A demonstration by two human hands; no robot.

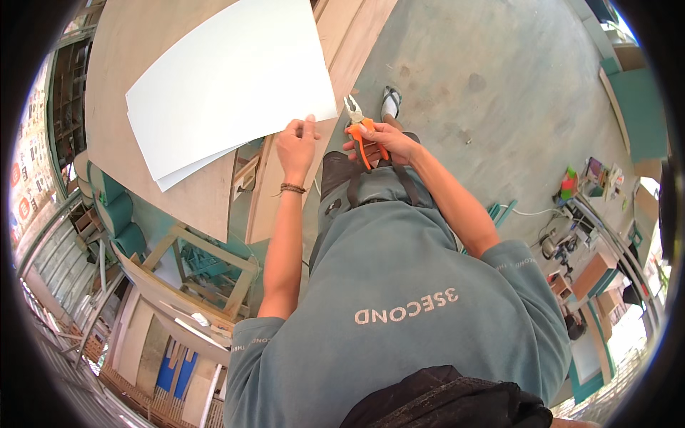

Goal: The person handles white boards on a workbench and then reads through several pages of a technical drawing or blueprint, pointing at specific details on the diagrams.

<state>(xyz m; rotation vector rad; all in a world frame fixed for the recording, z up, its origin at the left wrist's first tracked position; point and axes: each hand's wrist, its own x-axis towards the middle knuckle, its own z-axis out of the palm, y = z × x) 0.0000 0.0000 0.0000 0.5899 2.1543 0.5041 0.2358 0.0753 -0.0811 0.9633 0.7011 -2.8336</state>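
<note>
In my right hand (396, 145) is a pair of combination pliers (354, 113) with orange and dark handles. Their metal jaws point away from me, a little apart, just right of a white sheet's corner. My left hand (297, 148) is closed at the near edge of this large white sheet (235, 75), with thumb and finger gripping it close to that corner. Another white sheet (189, 170) shows underneath, slightly offset. Both lie on a wooden tabletop (107, 107), and the far end of the stack runs out of view.
Long wooden boards (349, 50) run beside the sheets. A wooden frame (171, 246) stands at lower left, near green curved pieces (118, 207). On the right, tools and small items lie near a rail (603, 221), with a green panel (638, 107) farther up. My foot (391, 103) rests on the concrete floor.
</note>
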